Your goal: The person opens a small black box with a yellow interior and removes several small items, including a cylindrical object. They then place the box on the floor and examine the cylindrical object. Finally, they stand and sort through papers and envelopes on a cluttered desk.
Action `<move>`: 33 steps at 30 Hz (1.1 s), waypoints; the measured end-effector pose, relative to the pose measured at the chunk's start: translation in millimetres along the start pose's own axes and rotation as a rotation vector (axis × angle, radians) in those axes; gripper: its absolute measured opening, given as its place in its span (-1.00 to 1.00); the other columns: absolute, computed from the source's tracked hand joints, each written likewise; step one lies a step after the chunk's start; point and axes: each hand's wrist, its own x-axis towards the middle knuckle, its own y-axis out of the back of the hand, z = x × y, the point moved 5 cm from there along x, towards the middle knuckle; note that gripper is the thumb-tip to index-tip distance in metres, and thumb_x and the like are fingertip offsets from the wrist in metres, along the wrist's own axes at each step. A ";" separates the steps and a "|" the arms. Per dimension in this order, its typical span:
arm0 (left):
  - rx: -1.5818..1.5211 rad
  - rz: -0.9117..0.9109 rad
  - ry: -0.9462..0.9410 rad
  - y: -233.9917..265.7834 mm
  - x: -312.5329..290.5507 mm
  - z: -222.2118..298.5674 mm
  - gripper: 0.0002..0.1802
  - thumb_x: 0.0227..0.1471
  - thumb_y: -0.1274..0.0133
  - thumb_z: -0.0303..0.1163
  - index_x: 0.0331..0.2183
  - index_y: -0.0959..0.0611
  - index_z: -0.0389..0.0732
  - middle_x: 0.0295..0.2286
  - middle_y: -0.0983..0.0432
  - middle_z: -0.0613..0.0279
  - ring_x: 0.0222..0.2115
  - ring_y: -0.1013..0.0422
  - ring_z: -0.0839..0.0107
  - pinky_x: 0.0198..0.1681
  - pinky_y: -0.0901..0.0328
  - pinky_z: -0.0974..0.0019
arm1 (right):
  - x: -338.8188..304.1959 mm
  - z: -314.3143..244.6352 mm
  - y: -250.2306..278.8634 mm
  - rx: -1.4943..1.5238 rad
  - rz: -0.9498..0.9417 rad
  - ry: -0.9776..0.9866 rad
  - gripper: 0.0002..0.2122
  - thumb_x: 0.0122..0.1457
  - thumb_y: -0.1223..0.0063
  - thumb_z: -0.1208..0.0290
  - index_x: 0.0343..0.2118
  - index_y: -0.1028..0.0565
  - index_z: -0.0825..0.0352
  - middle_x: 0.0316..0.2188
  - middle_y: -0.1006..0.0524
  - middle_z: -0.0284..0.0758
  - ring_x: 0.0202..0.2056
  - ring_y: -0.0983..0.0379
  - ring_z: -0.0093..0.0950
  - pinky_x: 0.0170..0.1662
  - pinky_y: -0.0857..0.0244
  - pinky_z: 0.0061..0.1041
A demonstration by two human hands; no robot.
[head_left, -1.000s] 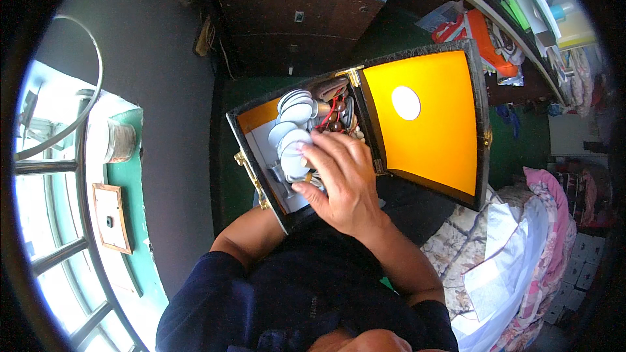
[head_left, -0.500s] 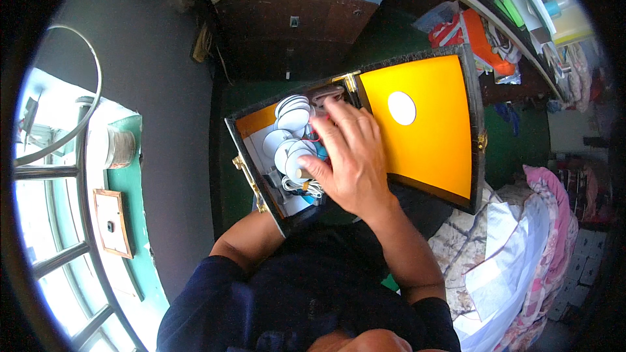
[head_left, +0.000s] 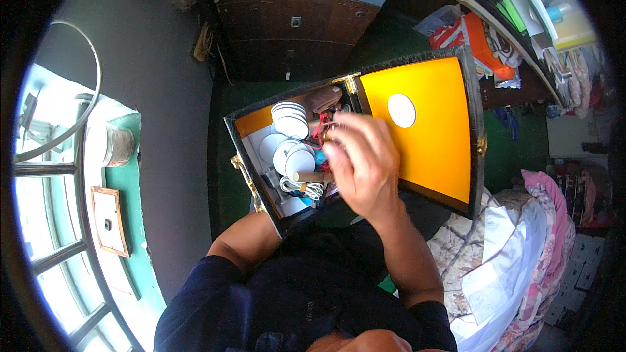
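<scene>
A black box [head_left: 229, 135] with brass fittings stands open in front of me, its yellow-lined lid [head_left: 430, 150] swung to the right with a white round disc [head_left: 402, 110] on it. Inside lie several white discs [head_left: 290, 124], a wooden stick [head_left: 312, 176], a coiled white cable [head_left: 303, 188], a brown pouch [head_left: 323, 99] and red wires [head_left: 319, 132]. Over the box's right part is my right hand [head_left: 368, 166], its fingers bent and smeared by motion; whether they hold anything is hidden. My left forearm [head_left: 251, 238] reaches beneath the box's near left corner, which hides the hand.
A dark wooden cabinet [head_left: 287, 32] with things on top stands beyond the box. On the left are a grey wall [head_left: 173, 156] and a barred window [head_left: 52, 215]. Bedding [head_left: 515, 267] lies at the right, below a cluttered shelf [head_left: 521, 13] and an orange item [head_left: 482, 49].
My right hand has drawn back slightly to the right and its fingers have curled more. The white discs at the back have shifted, and the brown pouch and wooden stick show more.
</scene>
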 end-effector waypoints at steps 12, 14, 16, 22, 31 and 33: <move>-0.003 -0.005 -0.001 -23.4 17.4 -32.3 -0.66 0.34 -0.02 -0.33 0.06 -0.56 -0.29 -0.23 -0.57 -0.13 -0.36 -0.61 -0.01 -0.22 -0.63 -0.13 | 27.6 17.5 -17.3 -0.185 -0.061 -0.118 -0.67 0.12 -0.30 0.52 -0.02 -0.59 0.40 -0.11 -0.53 -0.13 -0.06 -0.44 -0.11 0.04 -0.37 -0.17; -0.007 -0.007 -0.003 -16.2 23.2 -10.2 -0.66 0.34 -0.02 -0.34 0.06 -0.56 -0.29 -0.23 -0.57 -0.13 -0.36 -0.61 -0.01 -0.22 -0.63 -0.13 | 27.8 16.7 -16.7 -0.179 -0.066 -0.093 -0.68 0.10 -0.31 0.49 -0.07 -0.60 0.39 -0.17 -0.50 -0.16 -0.12 -0.41 -0.14 0.01 -0.35 -0.17; -0.013 -0.010 -0.001 -11.9 26.1 -2.1 -0.66 0.34 -0.02 -0.34 0.06 -0.56 -0.29 -0.23 -0.57 -0.14 -0.36 -0.61 -0.01 -0.22 -0.63 -0.13 | 27.4 17.5 -17.6 -0.191 -0.068 -0.074 -0.68 0.09 -0.31 0.50 -0.07 -0.60 0.39 -0.17 -0.51 -0.16 -0.10 -0.42 -0.15 0.01 -0.36 -0.18; -0.027 -0.015 -0.019 -12.0 23.5 -1.4 -0.66 0.34 -0.01 -0.34 0.06 -0.56 -0.29 -0.23 -0.57 -0.14 -0.37 -0.61 -0.01 -0.21 -0.63 -0.14 | 27.8 19.3 -19.2 -0.126 -0.043 -0.059 -0.73 0.10 -0.31 0.56 -0.12 -0.57 0.39 -0.13 -0.54 -0.14 -0.08 -0.48 -0.13 0.02 -0.37 -0.17; -0.048 -0.029 -0.067 -4.7 3.5 20.6 -0.66 0.35 -0.01 -0.34 0.07 -0.57 -0.29 -0.23 -0.57 -0.15 -0.37 -0.61 -0.02 -0.21 -0.63 -0.15 | 8.1 45.8 -18.3 0.587 0.103 -0.434 -0.77 0.28 -0.23 0.47 -0.05 -0.50 0.37 -0.23 -0.52 -0.28 -0.28 -0.47 -0.49 -0.20 -0.39 -0.50; 0.016 -0.029 -0.093 -25.0 -13.1 32.9 -0.65 0.32 -0.05 -0.31 0.03 -0.56 -0.32 -0.23 -0.59 -0.09 -0.32 -0.62 0.03 -0.12 -0.61 -0.14 | 3.3 48.4 -20.8 0.892 0.122 -0.539 -0.78 0.36 -0.16 0.45 -0.02 -0.47 0.41 -0.24 -0.53 -0.34 -0.30 -0.44 -0.60 -0.22 -0.39 -0.57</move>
